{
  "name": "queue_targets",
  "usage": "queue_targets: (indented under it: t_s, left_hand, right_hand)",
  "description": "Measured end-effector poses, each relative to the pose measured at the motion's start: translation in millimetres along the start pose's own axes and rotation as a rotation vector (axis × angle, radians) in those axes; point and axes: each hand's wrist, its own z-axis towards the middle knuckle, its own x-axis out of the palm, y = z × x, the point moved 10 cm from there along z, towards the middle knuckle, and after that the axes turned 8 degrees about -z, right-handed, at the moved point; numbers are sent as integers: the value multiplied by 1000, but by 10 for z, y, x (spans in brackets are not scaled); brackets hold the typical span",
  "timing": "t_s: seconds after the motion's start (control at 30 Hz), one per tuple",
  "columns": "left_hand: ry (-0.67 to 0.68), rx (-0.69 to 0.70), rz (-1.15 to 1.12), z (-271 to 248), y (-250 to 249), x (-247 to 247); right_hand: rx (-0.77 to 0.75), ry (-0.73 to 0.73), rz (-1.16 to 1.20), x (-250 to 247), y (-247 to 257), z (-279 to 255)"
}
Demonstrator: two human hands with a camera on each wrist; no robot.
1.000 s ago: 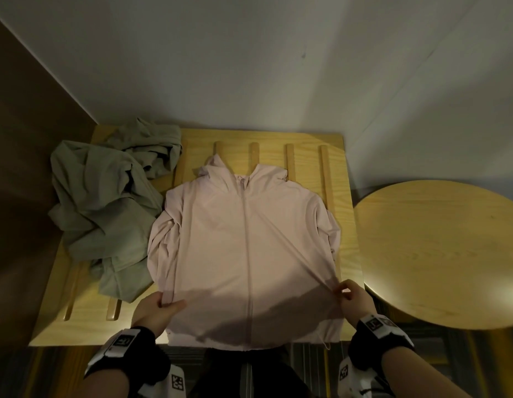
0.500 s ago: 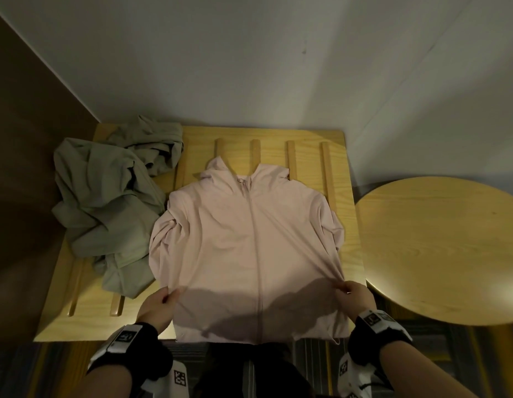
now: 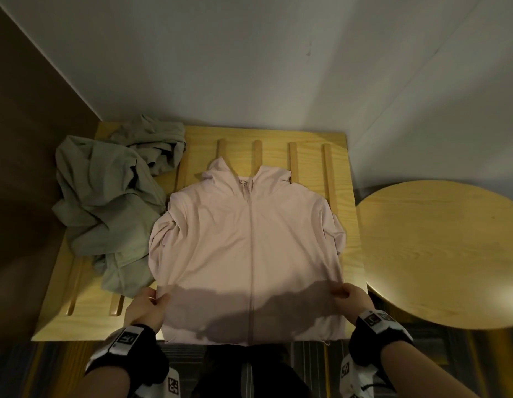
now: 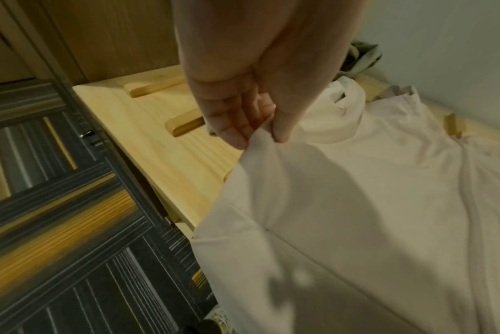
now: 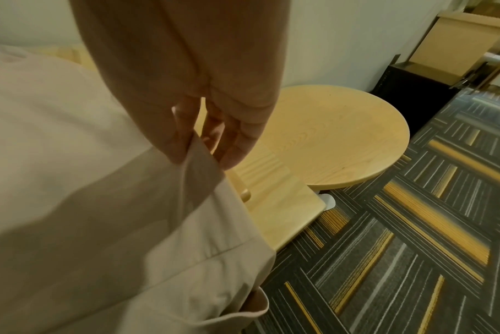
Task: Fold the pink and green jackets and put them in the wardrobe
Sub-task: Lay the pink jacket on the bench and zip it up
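On the bench: the pink jacket (image 3: 249,254) lies front up, zip closed, sleeves tucked at its sides, its hem hanging over the near edge of the slatted wooden bench (image 3: 307,139).
Your grip: your left hand (image 3: 147,307) pinches the jacket's left edge near the hem between thumb and fingertips; your right hand (image 3: 351,298) pinches the right edge the same way, other fingers loose.
Done: pink jacket spread out, I judge; no body fold made yet.
Left: fold it, then fold the green jacket (image 3: 105,202), crumpled at the bench's far left, then stow both.
Room: white wall behind, round wooden table (image 3: 439,254) just right, striped carpet (image 5: 414,248); I can't say which fixture is the wardrobe.
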Motion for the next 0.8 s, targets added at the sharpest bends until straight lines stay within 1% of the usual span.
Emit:
queue_targets:
  t_s: [0.13,0.2,0.27,0.33,0.4,0.43,0.5,0.57,0.7,0.8]
  left_hand:
    - [-27,50,-20,32,-156,-26]
    - [48,121,31,53,-338,80]
    - [189,265,150,11,-596,319]
    - [326,454,346,-120,-847,635]
    - [410,605,518,-282,-1015,927]
    - [440,644,582,-344,-1057,1048]
    - [490,660,682,-428,-1106,1244]
    - [519,648,754,-481,-1156,1369]
    - [497,668,842,-512,-1360,1474]
    - [490,681,881,-516,-1449,1533]
  right_hand:
    - [40,-45,67,-135,-17,24]
    - [61,-58,124,-195,-16,54]
    - [58,-59,154,-248,21,101]
    - [46,-47,149,-277,78,168]
    - [33,-20,120,-267,142,243]
    - [28,0,107,-248,177,272]
    - [17,29,97,-206,241,334]
    - [11,27,105,-186,279,391]
    - [5,-5,174,-201,299,455]
    - [-5,-21,285,-232,290,496]
